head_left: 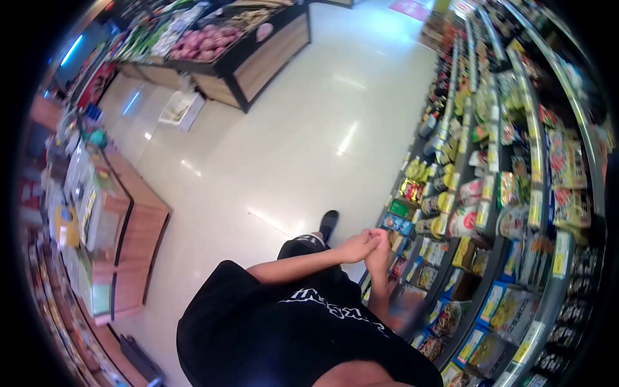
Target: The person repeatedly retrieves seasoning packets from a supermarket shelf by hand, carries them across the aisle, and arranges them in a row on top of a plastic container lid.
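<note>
My left hand point(358, 248) and my right hand point(378, 240) meet in front of my body, fingers closed and pressed together. No object shows in either one, though the space between the palms is hidden. Beyond my hands, to the right, a shelf rack point(534, 187) carries packaged goods in several tiers. Closest to my right hand are a blue packet point(397, 224) and a green packet point(400, 208). A shoe point(329, 222) shows on the floor just past my hands.
Pale glossy floor point(284, 155) runs between the rack and a wood-panelled counter point(138, 226) on the left. Farther off stands a produce stand point(271, 58) with reddish-purple onions or similar point(205, 42). A white box point(182, 111) sits on the floor beside it.
</note>
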Tool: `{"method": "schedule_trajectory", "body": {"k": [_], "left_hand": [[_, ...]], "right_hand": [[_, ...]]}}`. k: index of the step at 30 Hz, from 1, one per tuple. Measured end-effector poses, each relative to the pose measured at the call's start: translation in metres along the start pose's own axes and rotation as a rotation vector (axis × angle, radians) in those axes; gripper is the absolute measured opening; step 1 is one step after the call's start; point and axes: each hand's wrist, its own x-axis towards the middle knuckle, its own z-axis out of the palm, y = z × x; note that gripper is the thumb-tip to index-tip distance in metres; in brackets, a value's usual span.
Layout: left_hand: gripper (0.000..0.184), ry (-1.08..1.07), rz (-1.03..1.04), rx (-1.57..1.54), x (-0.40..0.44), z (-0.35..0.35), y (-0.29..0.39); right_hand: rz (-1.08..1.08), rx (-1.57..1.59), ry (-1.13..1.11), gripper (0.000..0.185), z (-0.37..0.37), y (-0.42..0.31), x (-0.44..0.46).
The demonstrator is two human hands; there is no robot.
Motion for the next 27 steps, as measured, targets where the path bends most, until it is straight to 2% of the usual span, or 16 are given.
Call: {"method": "schedule_trajectory", "body": {"k": [4,7,10,16,19,22,25,27], "left_hand": [[0.068,0.118,-0.078,-0.084,-0.043,-0.033,-0.049],[0.061,0.304,0.030,-0.295,-0.076,-0.061,-0.080],[0.054,0.416,0.054,-0.486,-0.109,-0.105,-0.110],[0.048,0.686,0.044,-0.529,-0.205,-0.210,-0.176],[0.044,0.811,0.091,-0.658,-0.268,-0.261,-0.219],[0.043,0.936,0.122,-0.674,-0.335,-0.309,-0.271],[0.042,1.063,-0.007,-0.659,-0.408,-0.347,-0.310],[0.041,1.153,0.010,-0.718,-0.447,-0.362,-0.338]], "right_hand": [[-0.037,-0.153,-0.312,0.020,0.045,-0.026,-0.009],[-0.095,-0.123,-0.498,0.020,0.090,-0.054,-0.008],[-0.276,-0.188,-0.654,0.022,0.146,-0.096,-0.008],[-0.403,-0.180,-1.003,0.028,0.298,-0.159,-0.037],[-0.298,-0.182,-1.226,0.028,0.381,-0.211,-0.076],[-0.472,-0.155,-1.275,0.029,0.467,-0.234,-0.123],[-0.263,-0.205,-1.510,0.030,0.546,-0.265,-0.171],[-0.411,-0.180,-1.585,0.032,0.590,-0.272,-0.202]]}}
